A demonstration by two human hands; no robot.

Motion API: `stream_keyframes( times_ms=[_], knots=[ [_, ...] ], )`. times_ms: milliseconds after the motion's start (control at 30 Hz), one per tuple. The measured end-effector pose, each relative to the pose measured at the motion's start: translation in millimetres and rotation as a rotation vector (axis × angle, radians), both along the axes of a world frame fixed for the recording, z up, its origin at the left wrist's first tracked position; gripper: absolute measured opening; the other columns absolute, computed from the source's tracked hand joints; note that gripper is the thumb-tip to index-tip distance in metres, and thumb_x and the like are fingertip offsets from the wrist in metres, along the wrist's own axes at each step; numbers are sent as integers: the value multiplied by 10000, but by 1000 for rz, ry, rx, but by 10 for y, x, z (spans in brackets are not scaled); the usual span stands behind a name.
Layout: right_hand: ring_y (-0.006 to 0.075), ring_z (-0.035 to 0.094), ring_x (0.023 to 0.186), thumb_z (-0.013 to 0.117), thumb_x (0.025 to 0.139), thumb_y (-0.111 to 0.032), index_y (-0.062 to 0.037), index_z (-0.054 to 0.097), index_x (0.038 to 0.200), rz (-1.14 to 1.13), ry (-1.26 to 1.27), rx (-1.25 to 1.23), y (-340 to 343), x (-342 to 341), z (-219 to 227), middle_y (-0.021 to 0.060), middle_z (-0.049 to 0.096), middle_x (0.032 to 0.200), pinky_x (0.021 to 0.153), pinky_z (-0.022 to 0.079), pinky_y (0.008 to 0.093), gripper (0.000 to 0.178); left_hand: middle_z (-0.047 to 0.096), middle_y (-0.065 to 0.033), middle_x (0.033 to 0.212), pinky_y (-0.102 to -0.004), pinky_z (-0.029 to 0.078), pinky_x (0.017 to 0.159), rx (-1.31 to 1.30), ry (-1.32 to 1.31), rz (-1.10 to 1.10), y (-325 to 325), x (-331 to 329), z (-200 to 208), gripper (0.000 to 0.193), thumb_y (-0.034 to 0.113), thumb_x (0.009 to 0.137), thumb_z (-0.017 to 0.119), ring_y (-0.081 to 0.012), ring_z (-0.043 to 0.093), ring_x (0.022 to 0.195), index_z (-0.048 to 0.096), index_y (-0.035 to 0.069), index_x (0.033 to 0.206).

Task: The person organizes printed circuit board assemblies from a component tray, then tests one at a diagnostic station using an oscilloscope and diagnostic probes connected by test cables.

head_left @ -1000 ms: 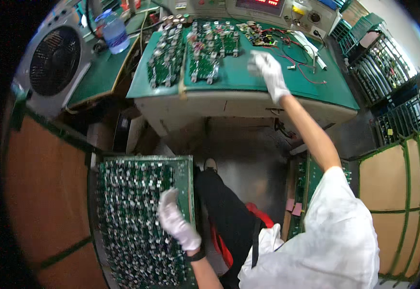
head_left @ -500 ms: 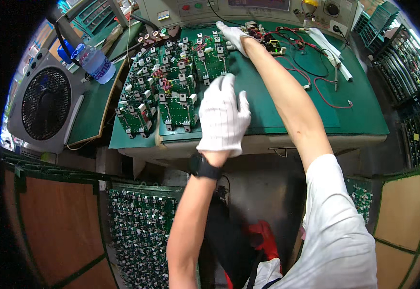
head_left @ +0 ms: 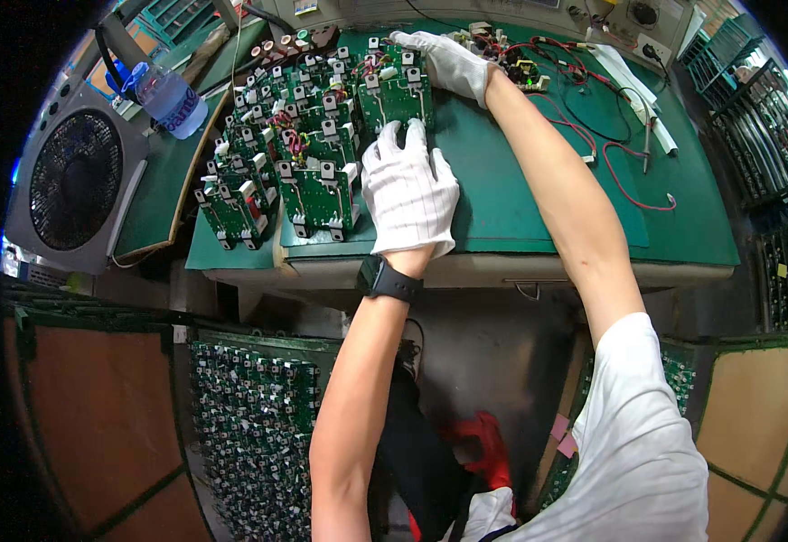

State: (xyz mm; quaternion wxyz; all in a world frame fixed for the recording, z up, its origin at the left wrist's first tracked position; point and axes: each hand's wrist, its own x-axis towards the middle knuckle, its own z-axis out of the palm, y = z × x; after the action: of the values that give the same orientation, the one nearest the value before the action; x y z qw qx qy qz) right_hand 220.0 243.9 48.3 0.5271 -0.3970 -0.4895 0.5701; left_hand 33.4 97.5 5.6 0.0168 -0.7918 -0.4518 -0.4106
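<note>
the left hand [head_left: 409, 191], in a white striped glove with a black watch [head_left: 389, 279] at the wrist, lies palm down on the green counter [head_left: 539, 194] with its fingers stretched forward and close together. the fingertips rest at the near edge of a green circuit board [head_left: 396, 88], touching it without closing round it; nothing is gripped. the right hand [head_left: 443, 60], gloved the same way, reaches further up the counter and lies over the far right corner of that same board, fingers extended and loosely curved (whether it pinches the board's edge cannot be told from here).

just left of the left hand sits another circuit board [head_left: 319, 194] with white connectors and dark parts, and beyond it a dense cluster of more boards [head_left: 263, 135] runs up and left, some leaning on one another. a stack at the lower left [head_left: 231, 210] stands near the counter's front edge.

to the right of the right hand lies a tangle of red and black wires [head_left: 584, 86], with a white tube-like piece [head_left: 633, 99] lying slantwise past them. at the far left a clear plastic bottle with a blue cap [head_left: 166, 90] lies tilted beside a grey box fan [head_left: 73, 181]. below the counter, left of the person's forearm, a tray packed with small boards [head_left: 249, 434] stands on end.
</note>
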Motion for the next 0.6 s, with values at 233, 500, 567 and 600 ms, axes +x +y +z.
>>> stream_keyframes(
  times_ms=[233, 500, 567, 600],
  knots=[
    [169, 696, 1079, 666, 1006, -298, -91, 622, 1326, -9, -27, 22, -416, -130, 109, 50, 713, 1182, 937, 576, 369, 384, 632, -220, 1169, -471, 520, 907, 27, -134, 26, 51, 23, 18, 253, 249, 964, 665, -395, 633, 1046, 715, 46, 1107],
    [134, 673, 1053, 706, 964, -283, -92, 651, 1293, -43, -167, 95, -844, -227, 299, 32, 693, 1201, 912, 577, 341, 384, 630, -221, 1011, -476, 536, 765, -157, -335, 81, -95, 133, 113, 292, 296, 967, 698, -408, 657, 903, 644, 11, 1001],
    [90, 625, 964, 773, 919, -327, -97, 627, 1296, 19, -129, 76, -826, -237, 294, 2, 676, 1123, 822, 552, 274, 465, 645, -219, 997, -461, 535, 764, -169, -464, 59, -121, 163, 89, 294, 272, 965, 709, -398, 663, 903, 614, 0, 1024],
    [90, 625, 964, 773, 919, -327, -97, 627, 1296, 23, -126, 76, -821, -226, 275, 2, 676, 1123, 822, 552, 274, 465, 660, -217, 984, -447, 533, 763, -182, -593, 36, -137, 170, 83, 303, 248, 963, 719, -388, 668, 902, 585, -10, 1048]
  ],
)
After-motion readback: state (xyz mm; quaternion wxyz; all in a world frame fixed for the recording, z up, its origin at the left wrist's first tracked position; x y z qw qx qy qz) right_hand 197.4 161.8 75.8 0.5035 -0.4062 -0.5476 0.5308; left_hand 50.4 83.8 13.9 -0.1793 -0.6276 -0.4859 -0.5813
